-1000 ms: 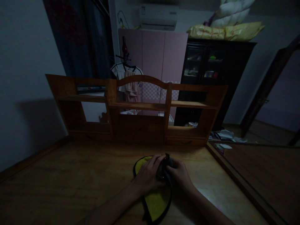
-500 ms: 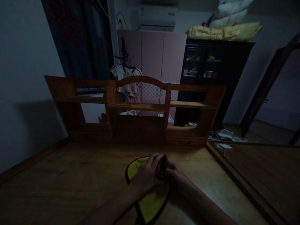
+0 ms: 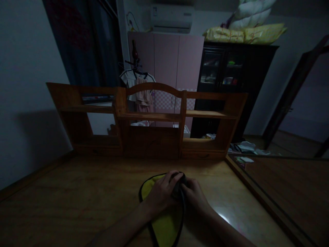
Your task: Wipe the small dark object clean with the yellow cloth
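A yellow cloth [image 3: 164,226] with a dark border lies on the wooden desk [image 3: 77,199] in dim light. My left hand [image 3: 160,193] presses down on the cloth's upper part, its fingers closed over a dark bunched fold [image 3: 178,183]. My right hand [image 3: 195,195] meets it from the right and pinches the same fold. The two hands touch at the fingertips. The cloth's far end is partly hidden under my hands.
A low wooden shelf unit [image 3: 151,116] stands along the desk's far edge. A raised wooden rim [image 3: 257,192] bounds the desk on the right. Behind are a pink wardrobe [image 3: 167,58], a dark glass cabinet [image 3: 226,75] and a clothes stand [image 3: 136,75].
Both hands and the cloth have shifted slightly left on the desk. The bunched fold sits lower and tighter between my fingers than a second ago.
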Motion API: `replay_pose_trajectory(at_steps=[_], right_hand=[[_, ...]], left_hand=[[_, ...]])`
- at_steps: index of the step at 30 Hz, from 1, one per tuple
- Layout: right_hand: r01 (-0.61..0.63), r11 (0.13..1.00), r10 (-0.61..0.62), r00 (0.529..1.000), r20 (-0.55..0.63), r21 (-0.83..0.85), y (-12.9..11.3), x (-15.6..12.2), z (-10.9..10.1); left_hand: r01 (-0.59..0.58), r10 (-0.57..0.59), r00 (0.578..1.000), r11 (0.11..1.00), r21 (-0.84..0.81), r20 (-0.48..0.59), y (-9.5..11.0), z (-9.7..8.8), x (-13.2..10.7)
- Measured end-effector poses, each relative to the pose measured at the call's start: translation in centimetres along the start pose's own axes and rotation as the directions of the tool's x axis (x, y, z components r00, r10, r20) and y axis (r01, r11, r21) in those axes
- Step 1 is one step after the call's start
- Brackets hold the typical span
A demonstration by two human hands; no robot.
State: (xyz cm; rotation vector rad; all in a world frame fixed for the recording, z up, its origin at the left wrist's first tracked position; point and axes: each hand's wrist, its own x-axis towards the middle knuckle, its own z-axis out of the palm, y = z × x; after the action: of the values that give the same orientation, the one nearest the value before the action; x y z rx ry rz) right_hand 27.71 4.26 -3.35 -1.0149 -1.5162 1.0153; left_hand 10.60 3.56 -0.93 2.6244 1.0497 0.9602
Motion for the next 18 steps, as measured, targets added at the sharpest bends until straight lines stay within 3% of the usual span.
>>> replay_pose_trajectory(at_steps=[6,10,15,18], right_hand=[[-0.228,0.966,0.224,0.973,0.049,0.121,-0.6,0.3,-0.5],[-0.334,0.883,0.325,0.942,0.082,0.330,0.3,0.6,0.2],[-0.402,0.680,0.344,0.914,0.217,0.614,0.0,0.3,1.0],[-0.419,0.659,0.328,0.907,0.263,0.625,-0.9,0.1,1.1]], left_hand=[[0.056,-0.057,0.998,0.995,-0.080,-0.015,0.1,-0.1,0.0],[0.084,-0.093,0.994,0.988,-0.128,-0.063,-0.1,-0.1,0.3],[0.109,-0.125,0.988,0.980,-0.165,-0.087,-0.1,-0.1,0.4],[0.103,-0.118,0.990,0.978,-0.179,-0.076,0.0,-0.1,0.4]])
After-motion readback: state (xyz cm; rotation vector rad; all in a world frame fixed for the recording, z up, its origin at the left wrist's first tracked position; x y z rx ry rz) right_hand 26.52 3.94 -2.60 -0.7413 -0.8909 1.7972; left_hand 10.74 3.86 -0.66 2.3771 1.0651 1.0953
